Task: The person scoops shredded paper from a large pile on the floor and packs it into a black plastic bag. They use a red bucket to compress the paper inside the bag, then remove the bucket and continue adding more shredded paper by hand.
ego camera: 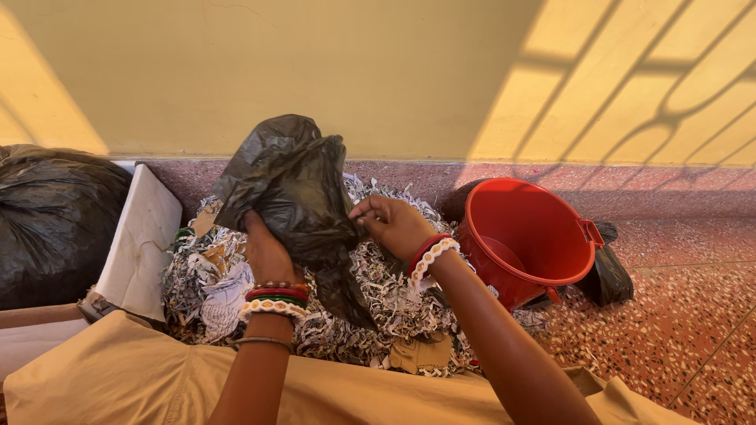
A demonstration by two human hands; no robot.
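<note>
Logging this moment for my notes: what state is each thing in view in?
Black plastic bag: crumpled, gripped by both hands.
Left hand: closed on the bag.
Right hand: pinching the bag's edge.
Red bucket: tilted, nothing visible inside.
Shredded paper: heaped loosely.
Large black sack: full.

Warm, strong sunlight falls from the right onto the yellow wall (378, 71), casting curved grille shadows across its upper right part and a bright wedge at the far left. The middle of the wall lies in soft shade. The black plastic bag (295, 197) shows dull sheen, little glare. The picture is sharp throughout, with slight wide-angle bending near the edges.
</note>
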